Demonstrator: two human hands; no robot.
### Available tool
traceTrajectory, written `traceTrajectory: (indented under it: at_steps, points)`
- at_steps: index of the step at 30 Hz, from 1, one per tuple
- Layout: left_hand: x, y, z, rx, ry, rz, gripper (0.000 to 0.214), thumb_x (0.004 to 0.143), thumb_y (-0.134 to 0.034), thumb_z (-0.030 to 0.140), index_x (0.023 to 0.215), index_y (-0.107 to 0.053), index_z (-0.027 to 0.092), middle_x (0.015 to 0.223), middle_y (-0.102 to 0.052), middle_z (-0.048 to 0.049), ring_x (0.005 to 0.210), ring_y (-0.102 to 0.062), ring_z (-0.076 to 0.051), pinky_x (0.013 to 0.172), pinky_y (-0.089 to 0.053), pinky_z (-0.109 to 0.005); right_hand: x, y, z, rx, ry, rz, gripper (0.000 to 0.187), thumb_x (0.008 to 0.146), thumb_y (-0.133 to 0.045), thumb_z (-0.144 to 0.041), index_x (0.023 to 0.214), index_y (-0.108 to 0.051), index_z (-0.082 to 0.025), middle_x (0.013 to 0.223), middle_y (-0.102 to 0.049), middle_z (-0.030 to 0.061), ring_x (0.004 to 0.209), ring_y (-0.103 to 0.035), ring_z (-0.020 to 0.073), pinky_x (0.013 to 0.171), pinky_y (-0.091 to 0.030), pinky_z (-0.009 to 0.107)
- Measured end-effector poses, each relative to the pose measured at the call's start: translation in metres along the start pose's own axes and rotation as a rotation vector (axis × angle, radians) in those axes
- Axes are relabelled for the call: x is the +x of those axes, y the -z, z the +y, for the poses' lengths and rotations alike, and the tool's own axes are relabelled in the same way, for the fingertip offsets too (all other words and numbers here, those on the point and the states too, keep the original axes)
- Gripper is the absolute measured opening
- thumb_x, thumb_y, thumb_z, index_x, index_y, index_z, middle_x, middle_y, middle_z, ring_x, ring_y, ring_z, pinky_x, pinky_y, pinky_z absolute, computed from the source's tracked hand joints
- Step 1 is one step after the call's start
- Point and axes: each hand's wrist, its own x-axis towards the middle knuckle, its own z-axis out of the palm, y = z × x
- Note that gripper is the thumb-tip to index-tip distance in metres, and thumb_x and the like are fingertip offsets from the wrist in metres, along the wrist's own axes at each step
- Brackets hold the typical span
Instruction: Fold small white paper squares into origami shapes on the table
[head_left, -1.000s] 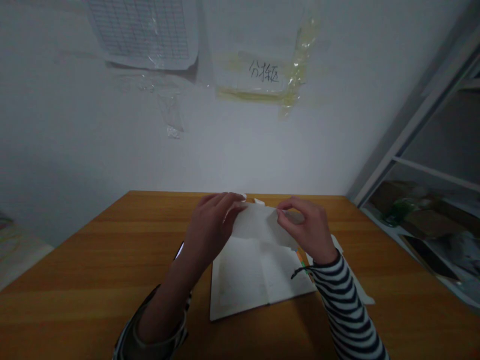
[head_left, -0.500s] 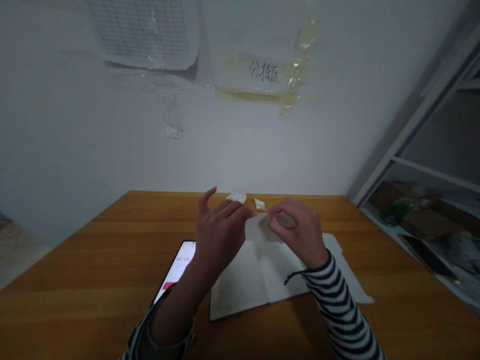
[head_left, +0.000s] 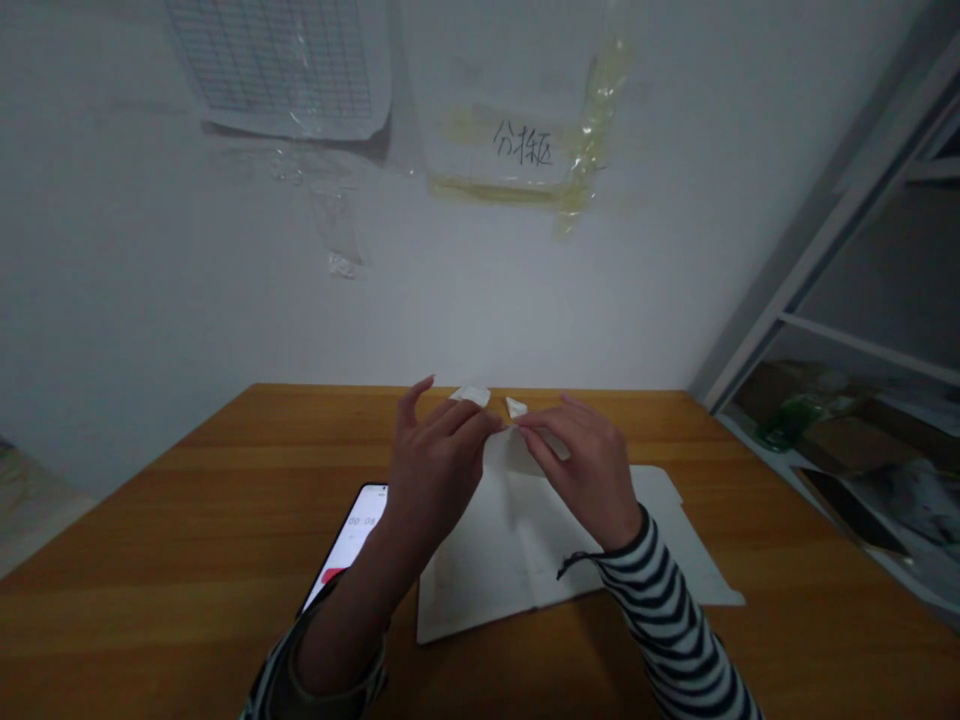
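My left hand [head_left: 439,455] is closed in a pinch, with thumb and forefinger together and the little finger raised. Facing it, my right hand [head_left: 581,462] also pinches, its fingertips close to those of the left. Whatever is between the fingertips is too small to make out. Both hands are over a creased pale sheet [head_left: 487,560] on the wooden table, and the fingertips appear near its far edge. Just beyond them lie a white scrap [head_left: 472,396] and a smaller folded white piece [head_left: 516,407].
A phone [head_left: 356,535] with a lit timer screen lies left of the sheet, partly behind my left forearm. Another pale sheet [head_left: 694,545] extends at the right. The wall stands behind the table [head_left: 187,520], and a framed glass panel [head_left: 847,350] is on the right.
My right hand has shifted left, bringing its fingertips closer to those of my left hand. The left hand has barely moved, and the sheets and scraps stay put.
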Motion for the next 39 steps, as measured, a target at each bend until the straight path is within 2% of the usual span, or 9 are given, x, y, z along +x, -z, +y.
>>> traceTrajectory:
  at_steps: [5,12,15,22,25,29,32,35,39]
  points:
    - [0.001,0.001,-0.008,-0.039,0.041,0.066,0.013,0.088,-0.065,0.015,0.083,-0.070,0.025,0.081,-0.075,0.0040,0.075,-0.069,-0.014,0.110,-0.031,-0.047,-0.001,0.002,0.008,-0.052,-0.037,-0.050,0.011,0.094,-0.060,-0.024,0.093,-0.071,-0.022,0.093,-0.077,0.0010,0.085,-0.070,0.0178,0.107,-0.045,0.044]
    - [0.000,0.000,-0.001,-0.011,0.031,-0.038,0.017,0.088,-0.063,0.012,0.087,-0.070,0.027,0.086,-0.076,0.0042,0.084,-0.069,-0.017,0.114,-0.022,-0.054,-0.002,-0.003,0.006,-0.081,-0.031,-0.077,0.014,0.095,-0.058,-0.024,0.095,-0.072,-0.023,0.092,-0.077,0.0020,0.085,-0.070,0.0188,0.107,-0.046,0.043]
    - [-0.001,-0.003,0.005,-0.041,0.022,-0.071,0.020,0.089,-0.058,0.009,0.085,-0.069,0.025,0.085,-0.075,0.0030,0.083,-0.069,-0.016,0.115,-0.022,-0.054,-0.001,-0.003,0.006,-0.068,-0.028,-0.065,0.015,0.095,-0.058,-0.024,0.096,-0.073,-0.023,0.093,-0.078,0.0021,0.085,-0.071,0.0189,0.107,-0.046,0.043]
    - [0.000,-0.002,0.010,-0.050,0.020,-0.012,0.025,0.085,-0.057,0.004,0.088,-0.068,0.026,0.087,-0.075,0.0041,0.087,-0.069,-0.017,0.116,-0.021,-0.055,-0.003,0.000,0.007,0.003,-0.014,0.006,0.014,0.094,-0.059,-0.025,0.093,-0.073,-0.025,0.093,-0.079,-0.0002,0.083,-0.073,0.0178,0.104,-0.049,0.045]
    - [0.002,0.004,0.000,-0.026,0.028,0.029,0.024,0.084,-0.058,0.004,0.089,-0.067,0.026,0.087,-0.075,0.0041,0.087,-0.069,-0.017,0.116,-0.022,-0.054,-0.004,0.003,0.011,-0.003,-0.030,0.057,0.013,0.093,-0.060,-0.023,0.093,-0.074,-0.024,0.091,-0.079,-0.0001,0.082,-0.073,0.0179,0.103,-0.050,0.046]
    - [0.002,0.013,-0.031,0.102,0.095,0.123,0.017,0.086,-0.060,0.010,0.086,-0.067,0.025,0.085,-0.075,0.0021,0.082,-0.069,-0.018,0.112,-0.027,-0.054,-0.004,0.011,0.025,-0.043,-0.090,0.194,0.012,0.091,-0.062,-0.024,0.090,-0.074,-0.023,0.087,-0.079,0.0007,0.077,-0.074,0.0181,0.101,-0.052,0.046]
    - [0.002,0.016,-0.044,0.167,0.155,0.198,0.012,0.089,-0.061,0.015,0.087,-0.068,0.025,0.084,-0.074,0.0007,0.082,-0.069,-0.020,0.110,-0.030,-0.054,-0.004,0.015,0.033,-0.061,-0.108,0.194,0.012,0.091,-0.063,-0.026,0.090,-0.075,-0.024,0.088,-0.079,0.0012,0.078,-0.074,0.0193,0.101,-0.052,0.046]
    - [0.003,0.011,-0.032,0.099,0.118,0.178,0.010,0.091,-0.062,0.019,0.094,-0.068,0.025,0.092,-0.075,0.0000,0.088,-0.069,-0.018,0.111,-0.030,-0.052,-0.004,0.012,0.031,-0.073,-0.110,0.106,0.014,0.092,-0.062,-0.027,0.091,-0.075,-0.023,0.088,-0.079,0.0026,0.079,-0.074,0.0210,0.099,-0.053,0.046]
    - [0.003,0.000,-0.001,-0.010,0.035,0.060,0.012,0.091,-0.063,0.020,0.101,-0.067,0.026,0.103,-0.074,-0.0008,0.097,-0.068,-0.018,0.114,-0.023,-0.054,-0.003,0.003,0.019,-0.054,-0.079,-0.041,0.015,0.093,-0.061,-0.026,0.095,-0.075,-0.024,0.093,-0.079,0.0024,0.085,-0.073,0.0220,0.101,-0.051,0.046]
